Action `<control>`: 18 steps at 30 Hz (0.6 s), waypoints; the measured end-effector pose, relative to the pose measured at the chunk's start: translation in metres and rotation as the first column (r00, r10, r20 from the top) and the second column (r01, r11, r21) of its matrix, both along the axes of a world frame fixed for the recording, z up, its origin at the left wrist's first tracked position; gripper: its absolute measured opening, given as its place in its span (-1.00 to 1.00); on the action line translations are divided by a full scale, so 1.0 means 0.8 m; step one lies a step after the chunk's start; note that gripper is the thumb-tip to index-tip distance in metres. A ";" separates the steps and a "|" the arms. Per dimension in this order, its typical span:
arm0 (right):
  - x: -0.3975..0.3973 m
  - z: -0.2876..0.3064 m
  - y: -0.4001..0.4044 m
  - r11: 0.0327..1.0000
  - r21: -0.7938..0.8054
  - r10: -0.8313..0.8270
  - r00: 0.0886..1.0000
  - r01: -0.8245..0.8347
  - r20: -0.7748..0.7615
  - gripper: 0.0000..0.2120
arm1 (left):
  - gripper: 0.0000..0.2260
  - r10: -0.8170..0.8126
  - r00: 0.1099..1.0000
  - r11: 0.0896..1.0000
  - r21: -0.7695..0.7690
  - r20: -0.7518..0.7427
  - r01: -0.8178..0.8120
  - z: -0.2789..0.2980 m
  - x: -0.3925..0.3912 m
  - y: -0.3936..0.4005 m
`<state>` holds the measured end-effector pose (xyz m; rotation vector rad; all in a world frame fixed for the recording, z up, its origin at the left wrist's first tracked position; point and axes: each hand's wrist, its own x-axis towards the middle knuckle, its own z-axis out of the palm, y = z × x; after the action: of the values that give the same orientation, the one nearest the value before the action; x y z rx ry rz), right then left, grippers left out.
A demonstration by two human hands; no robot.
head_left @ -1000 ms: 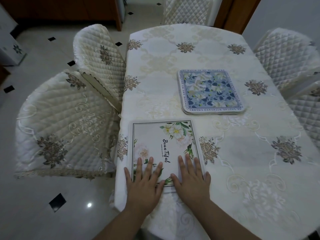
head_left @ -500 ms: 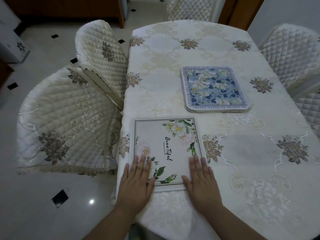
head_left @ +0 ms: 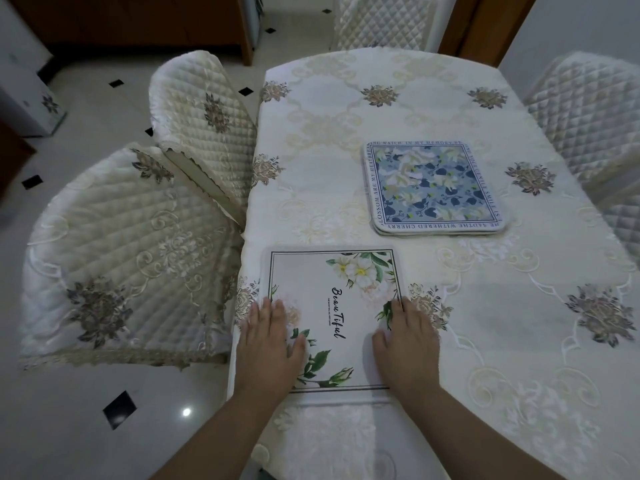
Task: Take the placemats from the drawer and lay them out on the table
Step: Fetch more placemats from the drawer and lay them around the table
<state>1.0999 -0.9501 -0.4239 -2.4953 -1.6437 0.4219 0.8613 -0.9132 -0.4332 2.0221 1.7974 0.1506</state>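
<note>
A white placemat [head_left: 334,306] with green leaves, white flowers and the word "Beautiful" lies flat near the table's front left edge. My left hand [head_left: 268,344] rests palm down on its left side, fingers together. My right hand [head_left: 405,344] presses flat on its right side. A stack of blue floral placemats [head_left: 434,188] lies farther back, in the middle of the table [head_left: 519,306], which wears a cream embroidered cloth.
Quilted cream chairs stand at the left [head_left: 131,258], back left [head_left: 204,123], far end [head_left: 384,19] and right [head_left: 588,116]. Pale tiled floor [head_left: 69,427] with black diamonds lies to the left. A wooden cabinet [head_left: 138,26] stands at the back.
Both hands have slid apart from the middle of the white placemat out to its left and right sides, staying flat on it. The placemat itself has stayed put.
</note>
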 end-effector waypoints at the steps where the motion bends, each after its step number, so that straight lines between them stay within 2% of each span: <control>1: 0.000 0.001 0.017 0.998 0.046 0.040 0.999 -0.040 -0.004 -0.36 | -0.35 -0.021 0.999 0.998 0.057 -0.044 0.023 0.005 0.009 0.010; 5: -0.018 0.002 0.112 0.954 0.137 0.282 0.953 -0.267 -0.108 -0.39 | -0.45 -0.139 0.990 0.981 0.137 -0.009 0.139 0.021 0.066 0.080; 7: -0.022 -0.003 0.153 0.947 0.089 0.320 0.935 -0.309 -0.150 -0.41 | -0.48 -0.204 0.979 0.971 0.125 -0.015 0.204 0.021 0.095 0.118; 11: -0.011 -0.028 0.170 0.936 -0.013 0.351 0.933 -0.353 -0.073 -0.38 | -0.45 -0.245 0.962 0.968 0.033 -0.119 0.250 -0.007 0.101 0.150; 14: 0.017 -0.042 0.160 0.939 0.028 0.344 0.939 -0.343 -0.013 -0.34 | -0.39 -0.188 0.960 0.974 0.089 -0.208 0.210 -0.027 0.079 0.150; 18: 0.064 -0.049 0.157 0.964 0.036 0.265 0.964 -0.265 -0.005 -0.35 | -0.33 -0.043 0.980 0.993 0.100 -0.193 0.063 -0.030 0.054 0.157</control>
<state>1.1507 -0.8245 -0.4628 -2.2502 -1.9716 0.4264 0.9047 -0.7879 -0.4572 2.2231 1.8821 0.0375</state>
